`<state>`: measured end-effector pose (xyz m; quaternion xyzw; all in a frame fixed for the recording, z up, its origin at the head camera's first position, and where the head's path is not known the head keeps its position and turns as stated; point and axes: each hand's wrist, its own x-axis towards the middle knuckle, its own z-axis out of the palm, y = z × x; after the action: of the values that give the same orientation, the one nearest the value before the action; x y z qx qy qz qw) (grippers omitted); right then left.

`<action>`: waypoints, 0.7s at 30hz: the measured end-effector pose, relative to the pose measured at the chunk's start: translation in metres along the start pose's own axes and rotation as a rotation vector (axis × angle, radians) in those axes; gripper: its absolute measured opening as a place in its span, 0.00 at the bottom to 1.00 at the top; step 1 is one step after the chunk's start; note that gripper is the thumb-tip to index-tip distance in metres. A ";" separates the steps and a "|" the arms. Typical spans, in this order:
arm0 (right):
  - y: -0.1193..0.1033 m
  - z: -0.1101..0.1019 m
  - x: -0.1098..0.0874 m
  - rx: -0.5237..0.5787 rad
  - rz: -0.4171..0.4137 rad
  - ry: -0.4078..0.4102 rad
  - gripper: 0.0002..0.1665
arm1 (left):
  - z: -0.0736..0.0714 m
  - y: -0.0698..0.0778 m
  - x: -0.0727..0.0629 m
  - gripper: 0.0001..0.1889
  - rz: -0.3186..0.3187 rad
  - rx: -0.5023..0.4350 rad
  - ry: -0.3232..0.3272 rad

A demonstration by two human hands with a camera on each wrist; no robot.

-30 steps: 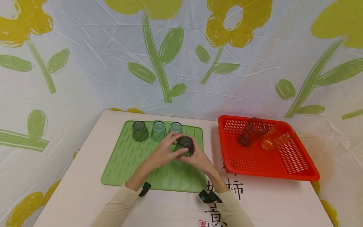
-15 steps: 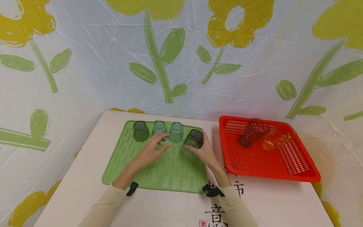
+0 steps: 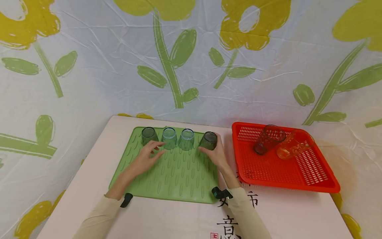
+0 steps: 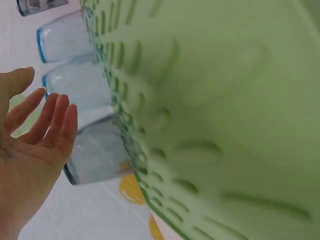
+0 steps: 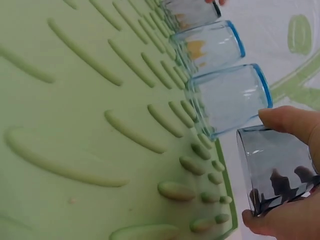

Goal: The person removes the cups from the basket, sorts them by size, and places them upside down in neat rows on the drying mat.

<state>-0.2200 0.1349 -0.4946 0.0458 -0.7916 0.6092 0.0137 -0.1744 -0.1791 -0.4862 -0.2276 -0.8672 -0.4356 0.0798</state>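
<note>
The right hand (image 3: 218, 154), fingers gripping the dark glass (image 3: 208, 140), moved to two o'clock on the mat (image 3: 176, 179), the left hand (image 3: 145, 159), thumb and fingers apart, toward nine (only the right wrist view shows a gap underneath).

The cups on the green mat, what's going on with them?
A person's right hand holds a smoky-grey glass tumbler upside down over the back right part of a ribbed green mat, its rim seemingly just off the surface. To its left, two light-blue glass tumblers and another dark grey tumbler stand upside down in a row. The left hand is open near them, holding nothing. On the right, two see-through glasses rest at a slant in a red plastic basket.
</note>
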 end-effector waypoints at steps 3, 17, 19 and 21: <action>0.002 0.001 0.006 -0.009 -0.003 0.008 0.49 | -0.005 -0.008 -0.004 0.18 -0.033 0.014 -0.006; 0.012 0.007 0.018 -0.031 0.063 -0.026 0.51 | -0.034 -0.045 -0.023 0.18 -0.119 0.106 -0.023; 0.014 0.008 0.019 -0.045 0.068 -0.027 0.52 | -0.037 -0.050 -0.024 0.18 -0.114 0.131 -0.016; 0.015 0.009 0.020 -0.056 0.066 -0.024 0.52 | -0.040 -0.053 -0.026 0.17 -0.103 0.150 -0.007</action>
<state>-0.2404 0.1291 -0.5100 0.0265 -0.8094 0.5865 -0.0146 -0.1788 -0.2465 -0.5087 -0.1775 -0.9082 -0.3722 0.0710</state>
